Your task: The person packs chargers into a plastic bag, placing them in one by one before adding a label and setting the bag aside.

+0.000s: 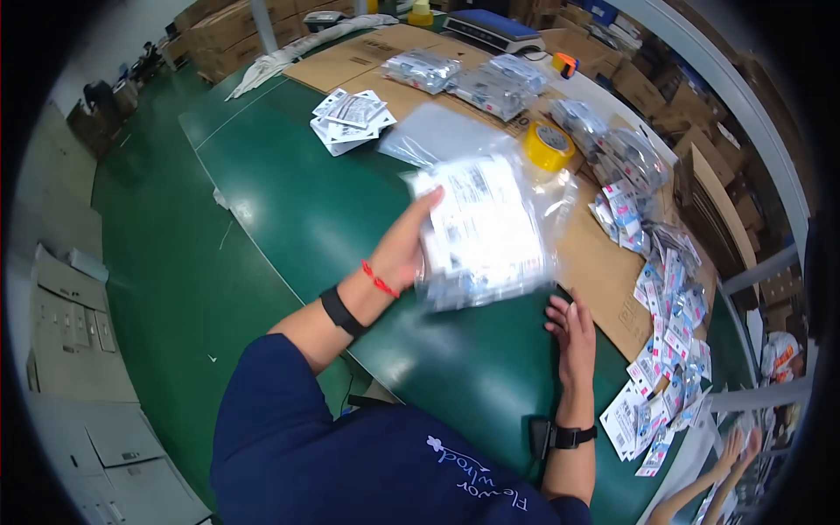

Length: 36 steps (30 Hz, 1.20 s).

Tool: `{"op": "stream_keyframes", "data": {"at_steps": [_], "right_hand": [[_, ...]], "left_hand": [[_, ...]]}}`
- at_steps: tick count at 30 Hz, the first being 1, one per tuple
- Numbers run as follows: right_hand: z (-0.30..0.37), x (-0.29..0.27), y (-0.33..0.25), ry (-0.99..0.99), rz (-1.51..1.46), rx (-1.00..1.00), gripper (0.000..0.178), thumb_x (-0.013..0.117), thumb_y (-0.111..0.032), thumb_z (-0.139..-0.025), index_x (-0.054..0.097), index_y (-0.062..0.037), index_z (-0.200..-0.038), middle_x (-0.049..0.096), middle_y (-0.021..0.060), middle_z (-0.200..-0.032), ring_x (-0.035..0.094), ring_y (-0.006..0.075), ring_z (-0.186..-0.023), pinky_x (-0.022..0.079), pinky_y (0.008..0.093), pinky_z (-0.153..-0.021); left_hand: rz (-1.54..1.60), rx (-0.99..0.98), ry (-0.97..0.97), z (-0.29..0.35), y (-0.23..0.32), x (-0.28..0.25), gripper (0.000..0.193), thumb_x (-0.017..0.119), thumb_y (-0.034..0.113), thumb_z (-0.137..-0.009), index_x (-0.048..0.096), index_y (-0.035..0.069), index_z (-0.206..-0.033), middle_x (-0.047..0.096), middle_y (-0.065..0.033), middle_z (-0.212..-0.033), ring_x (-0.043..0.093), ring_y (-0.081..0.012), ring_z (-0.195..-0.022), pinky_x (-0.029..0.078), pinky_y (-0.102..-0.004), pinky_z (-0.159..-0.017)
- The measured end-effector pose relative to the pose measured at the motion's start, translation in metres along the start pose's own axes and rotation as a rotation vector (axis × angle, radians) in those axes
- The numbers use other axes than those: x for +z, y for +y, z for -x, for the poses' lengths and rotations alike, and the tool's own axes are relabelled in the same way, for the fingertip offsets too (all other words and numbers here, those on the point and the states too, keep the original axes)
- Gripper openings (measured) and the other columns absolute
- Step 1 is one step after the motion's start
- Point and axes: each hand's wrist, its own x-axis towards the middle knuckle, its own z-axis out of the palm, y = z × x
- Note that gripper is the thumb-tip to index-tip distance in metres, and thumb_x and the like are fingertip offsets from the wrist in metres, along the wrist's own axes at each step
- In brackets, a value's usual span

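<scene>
left hand [406, 245] grips; right hand [575, 341] curls loosely.

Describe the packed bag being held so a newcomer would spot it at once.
Start at the big green table; above it, the left hand grips a clear plastic bag. Its upper face is mostly white with dark print, and unlike the filled bags lying on the cardboard beyond, it is in a hand.

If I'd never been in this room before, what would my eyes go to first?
Probably the shiny clear bag with white printed paper in it, held by the left hand above the green table. Next, perhaps the bright yellow tape roll, just beyond the bag and to its right. Then the messy heap of little white, pink and blue packets along the table's right side.
</scene>
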Motion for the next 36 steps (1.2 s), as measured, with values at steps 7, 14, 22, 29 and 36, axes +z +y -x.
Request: {"op": "stream_keyframes", "data": {"at_steps": [7,14,22,29,36], "right_hand": [[-0.002,-0.003,0.011,0.001,0.142,-0.035,0.052,0.052,-0.026,-0.097,0.034,-0.0023,-0.14,0.059,0.0115,-0.116,0.058,0.0146,-0.096,0.049,0.0257,-0.076],[0.001,-0.002,0.012,0.063,0.106,-0.062,0.05,0.053,-0.021,-0.097,0.036,-0.0016,-0.139,0.06,0.011,-0.11,0.06,0.0134,-0.089,0.05,0.0233,-0.069],[0.009,0.004,0.012,0.155,0.182,-0.084,0.044,0.052,-0.015,-0.096,0.04,-0.0005,-0.135,0.063,0.0103,-0.099,0.06,0.0121,-0.08,0.05,0.0223,-0.066],[0.011,0.016,0.014,0.122,0.196,-0.085,0.041,0.052,-0.012,-0.096,0.043,-0.0001,-0.134,0.062,0.0098,-0.096,0.058,0.0116,-0.078,0.048,0.0222,-0.065],[0.008,0.009,0.015,0.096,0.202,-0.106,0.04,0.051,-0.01,-0.095,0.043,-0.0003,-0.134,0.061,0.0086,-0.095,0.057,0.0105,-0.078,0.048,0.0224,-0.066]], "left_hand": [[-0.063,0.59,0.19,-0.067,0.121,-0.021,0.046,0.059,0.025,-0.092,0.045,0.003,-0.13,0.055,-0.0135,-0.127,0.054,-0.0291,-0.116,0.044,-0.0433,-0.1],[0.036,0.64,0.2,-0.143,0.178,-0.039,0.048,0.06,0.024,-0.091,0.044,0.004,-0.131,0.052,-0.0152,-0.13,0.052,-0.0323,-0.118,0.043,-0.0492,-0.1],[-0.156,0.524,0.353,-0.291,0.18,0.0,0.053,0.063,0.031,-0.088,0.046,0.005,-0.131,0.054,-0.0166,-0.129,0.053,-0.0334,-0.116,0.043,-0.0489,-0.096],[-1.755,0.724,0.433,-0.343,0.111,-0.071,0.048,0.063,0.03,-0.083,0.055,-0.004,-0.117,0.059,-0.0251,-0.115,0.055,-0.0408,-0.108,0.045,-0.0401,-0.09],[-1.933,0.849,-0.159,-0.223,0.031,-0.019,0.037,0.063,0.024,-0.083,0.061,0.002,-0.112,0.062,-0.0194,-0.112,0.057,-0.0371,-0.105,0.046,-0.0407,-0.089]]}}
